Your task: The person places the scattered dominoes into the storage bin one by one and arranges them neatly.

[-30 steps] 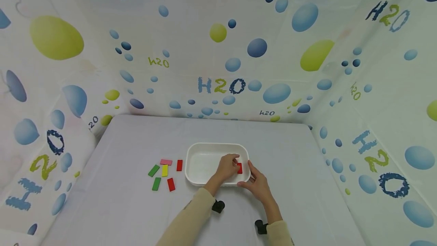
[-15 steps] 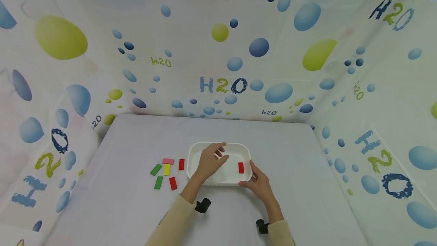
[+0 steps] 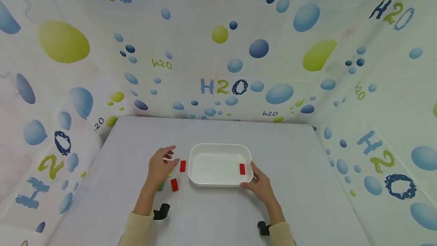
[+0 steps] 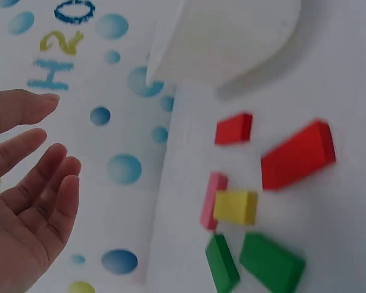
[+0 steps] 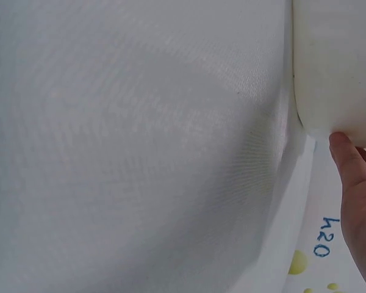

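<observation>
My left hand hovers over the loose blocks left of the tray, fingers loosely bent and holding nothing. It hides part of that group in the head view. The left wrist view shows a pink block, a yellow block and two green blocks, one thin-looking and one wider. Two red blocks, one upper and one lower, lie nearer the tray. Inside the white tray, at its right end, rests another red block. My right hand grips the tray's front right corner.
A white cloth covers the table. Behind and beside it hang patterned curtains with blue and green spots. Black wrist cameras, one left and one right, sit at the cuffs.
My left hand has moved left, from the red block in the tray, across the tray, to above the loose blocks. The red block stays inside. My right hand keeps its grip on the tray.
</observation>
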{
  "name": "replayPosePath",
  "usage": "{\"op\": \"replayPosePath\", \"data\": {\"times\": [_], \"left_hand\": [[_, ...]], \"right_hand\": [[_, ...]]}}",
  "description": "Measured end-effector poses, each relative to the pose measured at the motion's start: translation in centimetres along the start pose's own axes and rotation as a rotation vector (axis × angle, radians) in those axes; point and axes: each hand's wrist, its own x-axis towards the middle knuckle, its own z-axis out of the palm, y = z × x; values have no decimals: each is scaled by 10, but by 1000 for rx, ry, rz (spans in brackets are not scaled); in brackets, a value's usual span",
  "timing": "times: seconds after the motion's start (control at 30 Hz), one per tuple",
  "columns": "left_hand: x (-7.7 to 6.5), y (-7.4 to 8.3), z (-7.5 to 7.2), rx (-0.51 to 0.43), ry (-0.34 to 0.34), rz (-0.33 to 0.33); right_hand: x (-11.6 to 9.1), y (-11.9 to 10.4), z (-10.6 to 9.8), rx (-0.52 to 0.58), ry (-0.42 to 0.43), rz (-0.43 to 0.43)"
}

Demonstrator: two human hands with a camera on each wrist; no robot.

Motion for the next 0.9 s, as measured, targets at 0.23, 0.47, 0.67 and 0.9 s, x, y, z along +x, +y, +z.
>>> {"op": "replayPosePath", "data": {"times": [0.23, 0.47, 0.67, 0.9], "left_hand": [[-12, -61, -32, 95, 32, -124], [-25, -96, -39, 141, -80, -233], [-27, -106, -32, 163, -118, -242], [-19, -116, -27, 215, -142, -214]], "right_hand": [[-1, 2, -1, 0, -9, 14], [-1, 2, 0, 8, -9, 10], [-1, 1, 0, -3, -6, -4], [-1, 1, 0, 1, -7, -11]]}}
